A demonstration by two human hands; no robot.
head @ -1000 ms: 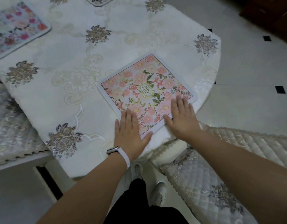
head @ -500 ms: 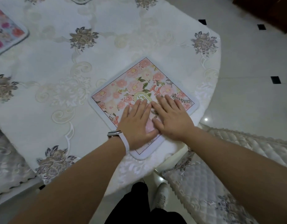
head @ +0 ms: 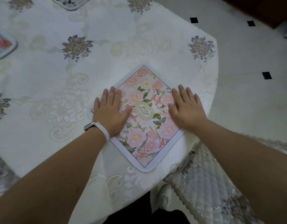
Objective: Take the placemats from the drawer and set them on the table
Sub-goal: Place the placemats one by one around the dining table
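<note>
- The left hand (head: pixel 109 111) lies flat, palm down, on the left corner of the floral placemat (head: pixel 143 117), fingers straight and close together, thumb spread toward the mat's middle; it grips nothing.
- The left forearm runs in from the lower left, and a white wristband (head: pixel 97 129) with a small dark device sits on that wrist.
- The right hand (head: pixel 186 109) is likewise flat and released, palm down on the mat's right corner, fingers pointing up and slightly left, thumb angled in toward the centre emblem.
- The right forearm comes in from the lower right, passing above a quilted chair cushion (head: pixel 209 183).
- The two hands are well apart, with the mat's centre bare between them.
- The placemat rests on the table (head: pixel 107 54), turned like a diamond, its near corner close to the table's rounded edge; it has pink flowers, green leaves and a pale border.
- A gold-ringed oval emblem (head: pixel 144 110) at the mat's middle carries letters that appear to read "GARDEN", though they are small and stacked.
- The table wears a white embroidered cloth with grey-brown flower motifs.
- A second placemat (head: pixel 2 46) shows at the left edge of the table, and a third placemat (head: pixel 70 3) at the top edge, both cut off by the frame.
- Below the table edge, dark trousers and a white shoe (head: pixel 164 196) are visible.
</note>
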